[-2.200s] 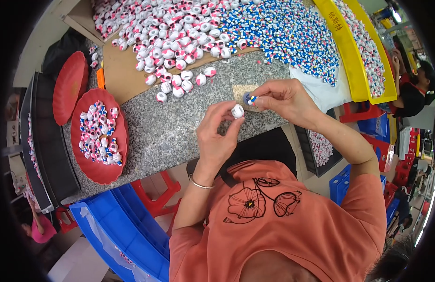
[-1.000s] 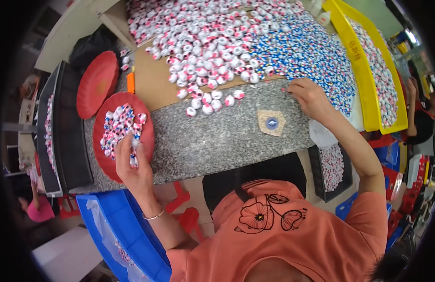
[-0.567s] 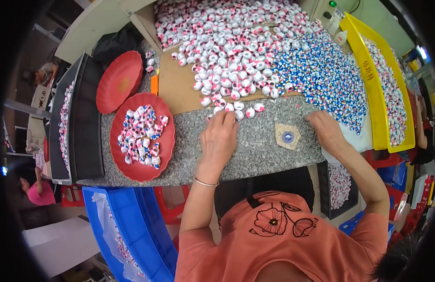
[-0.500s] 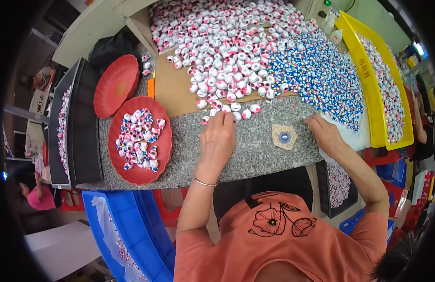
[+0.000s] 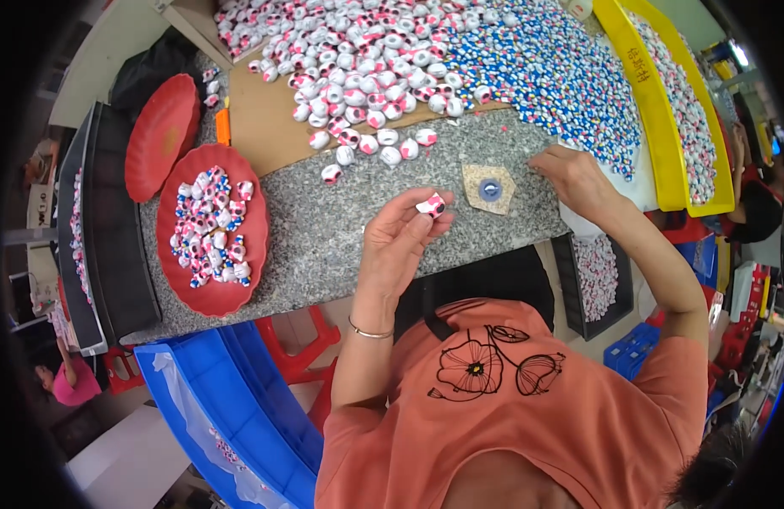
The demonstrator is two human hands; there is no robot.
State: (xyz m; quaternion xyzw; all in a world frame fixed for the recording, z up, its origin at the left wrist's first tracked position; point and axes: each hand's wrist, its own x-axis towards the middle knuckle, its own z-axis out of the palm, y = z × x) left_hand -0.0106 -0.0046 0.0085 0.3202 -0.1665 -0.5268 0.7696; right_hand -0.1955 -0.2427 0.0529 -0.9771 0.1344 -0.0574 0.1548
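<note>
My left hand (image 5: 400,242) is raised over the grey stone worktop (image 5: 324,242) and pinches one small white and pink piece (image 5: 431,204) at its fingertips. My right hand (image 5: 578,178) rests palm down at the edge of the blue and white pieces (image 5: 561,81); whether it holds one is hidden. Between the hands lies a small beige pad with a blue ring (image 5: 488,187). A heap of white and pink pieces (image 5: 366,59) covers the cardboard beyond.
A red plate with several finished pieces (image 5: 209,229) sits at the left, an empty red plate (image 5: 159,136) behind it. A yellow tray (image 5: 676,102) runs along the right. Black trays (image 5: 103,229) stand far left, a blue bin (image 5: 231,407) below.
My left hand went to the red plate, then to the heap, and now lifts a white and pink piece. My right hand stayed at the blue pieces.
</note>
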